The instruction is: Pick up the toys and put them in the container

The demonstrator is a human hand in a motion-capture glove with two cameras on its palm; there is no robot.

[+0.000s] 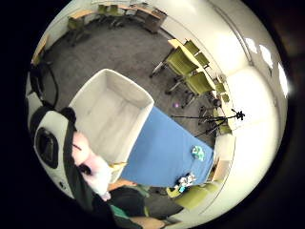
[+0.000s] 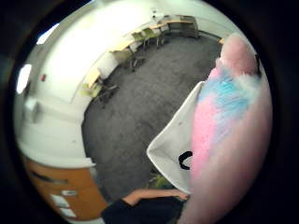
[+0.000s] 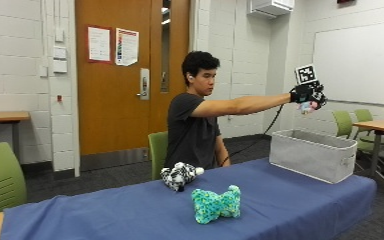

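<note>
With my arm stretched out, my hand point(image 3: 308, 96) clamps a pink and blue plush toy point(image 3: 305, 106) high above the grey container point(image 3: 312, 154) on the bench point(image 3: 292, 200), so next I judge I must let go to drop it in.

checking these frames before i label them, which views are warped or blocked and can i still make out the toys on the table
Both palm views are strongly bowed, walls curving. In the thumb side palm view the pink and blue plush toy fills one side, blurred, hiding most of the container. The outside view is undistorted, evenly lit: the gloved right hand, the teal toy and the black and white toy show clearly.
</note>
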